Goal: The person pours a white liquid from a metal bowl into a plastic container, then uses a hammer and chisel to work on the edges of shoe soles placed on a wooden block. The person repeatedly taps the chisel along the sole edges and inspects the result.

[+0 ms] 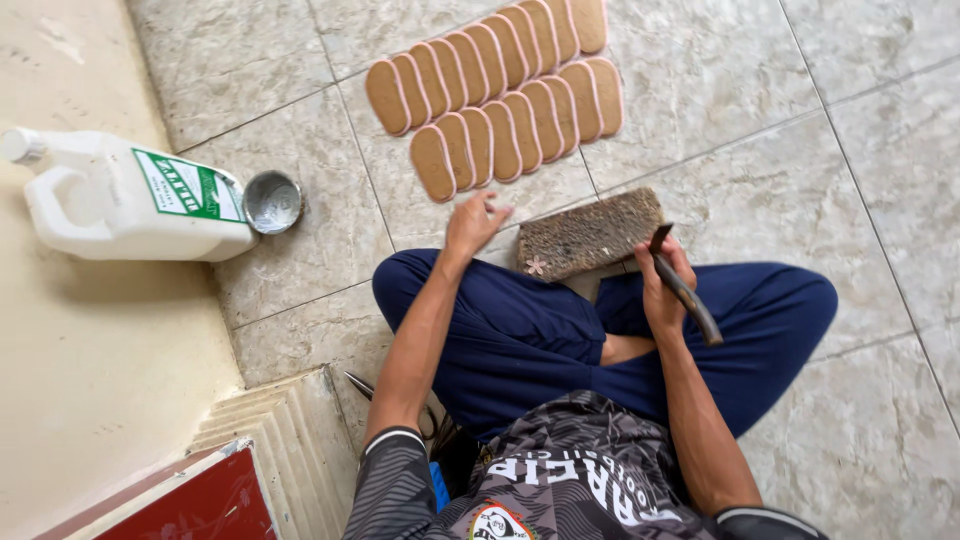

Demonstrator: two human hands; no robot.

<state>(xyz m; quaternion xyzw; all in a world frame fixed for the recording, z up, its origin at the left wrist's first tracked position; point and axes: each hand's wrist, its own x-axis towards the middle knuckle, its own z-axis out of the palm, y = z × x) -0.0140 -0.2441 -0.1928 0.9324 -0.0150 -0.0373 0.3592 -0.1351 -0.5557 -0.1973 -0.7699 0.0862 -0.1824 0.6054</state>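
Reaching with the open, empty left hand (473,224) toward the near end of the two rows of insoles (500,95) on the tiled floor (800,180), right hand (662,285) gripping a dark-handled tool (685,288) beside the worn block (588,236), likely needing one insole picked and set on it.

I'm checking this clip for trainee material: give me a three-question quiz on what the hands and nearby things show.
1. True or false: the right hand holds a dark-handled tool.
2. What is the left hand nearest to? A) the white jug B) the row of tan insoles C) the small metal tin
3. Fill in: the rough brown block rests in front of the person's crossed ____.

Key
1. True: its fingers wrap the handle.
2. B: the hand reaches, fingers spread, just below the insoles on the tiled floor.
3. Legs.
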